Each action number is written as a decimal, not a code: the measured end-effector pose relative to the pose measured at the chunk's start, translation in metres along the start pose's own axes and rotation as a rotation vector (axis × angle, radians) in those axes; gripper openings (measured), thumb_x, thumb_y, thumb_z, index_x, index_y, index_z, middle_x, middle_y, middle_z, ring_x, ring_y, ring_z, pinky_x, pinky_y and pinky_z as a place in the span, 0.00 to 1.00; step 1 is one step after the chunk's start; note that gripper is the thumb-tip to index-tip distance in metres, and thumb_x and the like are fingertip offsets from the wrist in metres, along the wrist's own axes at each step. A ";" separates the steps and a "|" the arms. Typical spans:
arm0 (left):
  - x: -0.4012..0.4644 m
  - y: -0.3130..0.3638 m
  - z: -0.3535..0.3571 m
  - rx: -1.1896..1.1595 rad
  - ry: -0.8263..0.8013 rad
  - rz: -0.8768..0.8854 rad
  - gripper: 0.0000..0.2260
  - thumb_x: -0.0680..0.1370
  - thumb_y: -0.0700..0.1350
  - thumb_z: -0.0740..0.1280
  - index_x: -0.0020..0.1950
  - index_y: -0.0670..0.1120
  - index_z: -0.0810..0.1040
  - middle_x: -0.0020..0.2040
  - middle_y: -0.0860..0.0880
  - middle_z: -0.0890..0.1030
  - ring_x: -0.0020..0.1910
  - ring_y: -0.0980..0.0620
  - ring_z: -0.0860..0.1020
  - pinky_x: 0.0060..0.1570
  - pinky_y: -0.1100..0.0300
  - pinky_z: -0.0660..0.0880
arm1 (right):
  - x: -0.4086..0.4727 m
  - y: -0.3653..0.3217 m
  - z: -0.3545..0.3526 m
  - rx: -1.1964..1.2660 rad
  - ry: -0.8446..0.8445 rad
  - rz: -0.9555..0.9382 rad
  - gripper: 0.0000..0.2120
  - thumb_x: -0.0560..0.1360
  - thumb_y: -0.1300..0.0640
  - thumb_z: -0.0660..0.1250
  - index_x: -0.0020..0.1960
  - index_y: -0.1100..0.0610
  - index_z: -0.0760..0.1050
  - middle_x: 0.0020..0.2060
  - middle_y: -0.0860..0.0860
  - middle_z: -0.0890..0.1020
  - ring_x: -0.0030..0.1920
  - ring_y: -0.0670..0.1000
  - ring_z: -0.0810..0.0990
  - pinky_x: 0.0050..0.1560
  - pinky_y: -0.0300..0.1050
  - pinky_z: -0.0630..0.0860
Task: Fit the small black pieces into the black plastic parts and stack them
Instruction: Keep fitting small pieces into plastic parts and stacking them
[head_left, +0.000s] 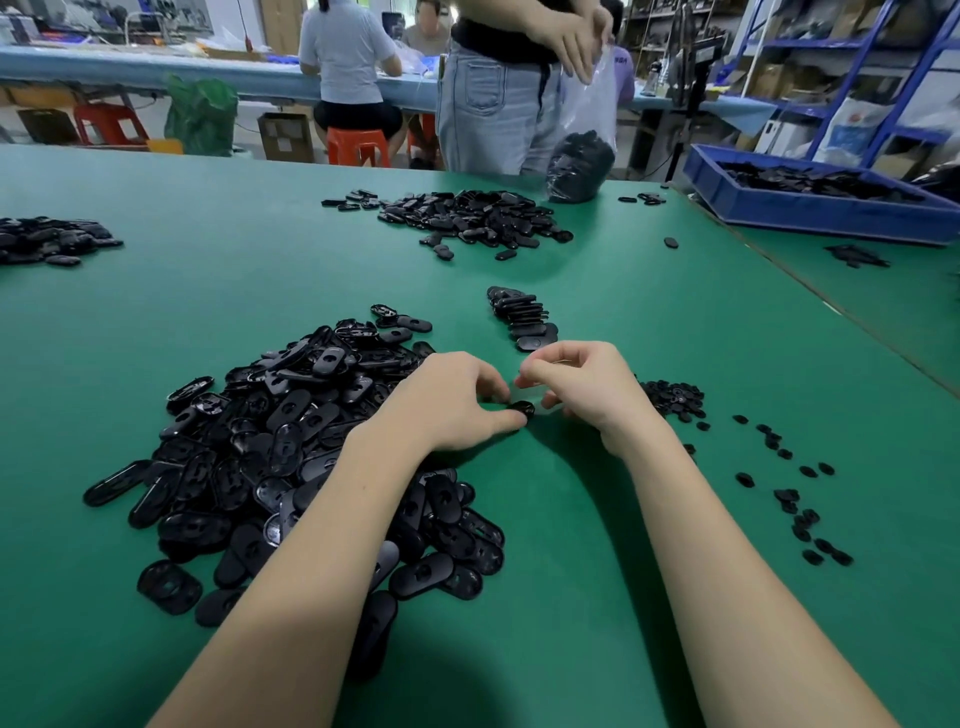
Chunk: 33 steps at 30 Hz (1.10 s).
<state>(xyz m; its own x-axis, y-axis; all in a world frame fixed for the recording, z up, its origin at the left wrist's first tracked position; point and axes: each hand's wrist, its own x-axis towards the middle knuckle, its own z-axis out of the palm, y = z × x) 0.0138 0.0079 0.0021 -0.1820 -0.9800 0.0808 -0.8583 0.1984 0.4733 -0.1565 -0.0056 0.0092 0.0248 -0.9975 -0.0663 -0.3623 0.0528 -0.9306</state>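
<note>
Both my hands meet over the green table. My left hand and right hand have curled fingers pinching one black part between them. Big pile of parts lies left; small pieces right; finished stack just beyond.

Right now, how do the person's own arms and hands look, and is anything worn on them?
Both forearms are bare up to the frame's lower edge: no sleeves show. The left hand and the right hand wear no gloves, and no ring, watch or bracelet is visible. The fingernails look short and unpainted, as far as can be seen. No markings show.
</note>
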 end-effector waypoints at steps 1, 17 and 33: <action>0.000 0.000 0.000 -0.001 0.005 0.009 0.10 0.70 0.58 0.76 0.49 0.59 0.83 0.36 0.65 0.74 0.36 0.66 0.72 0.47 0.64 0.70 | 0.000 0.000 0.000 -0.017 0.002 -0.002 0.03 0.73 0.57 0.71 0.40 0.51 0.82 0.38 0.44 0.87 0.28 0.43 0.77 0.29 0.32 0.68; -0.002 0.005 0.008 -0.121 0.022 -0.017 0.08 0.72 0.51 0.76 0.40 0.58 0.77 0.43 0.60 0.80 0.35 0.65 0.72 0.47 0.60 0.74 | 0.001 -0.002 -0.006 -0.053 0.018 -0.001 0.05 0.69 0.59 0.77 0.39 0.52 0.82 0.32 0.43 0.85 0.26 0.45 0.77 0.25 0.31 0.66; -0.004 0.017 -0.003 -0.356 0.165 0.035 0.06 0.71 0.38 0.77 0.43 0.46 0.82 0.39 0.48 0.85 0.36 0.55 0.83 0.43 0.69 0.78 | 0.009 0.001 -0.016 0.285 -0.107 0.079 0.05 0.72 0.68 0.76 0.41 0.60 0.84 0.35 0.51 0.85 0.31 0.47 0.83 0.44 0.41 0.84</action>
<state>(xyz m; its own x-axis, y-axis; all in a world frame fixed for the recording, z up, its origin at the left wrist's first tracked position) 0.0019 0.0152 0.0124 -0.1038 -0.9679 0.2288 -0.6273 0.2422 0.7401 -0.1711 -0.0148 0.0134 0.1107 -0.9798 -0.1664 -0.0912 0.1567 -0.9834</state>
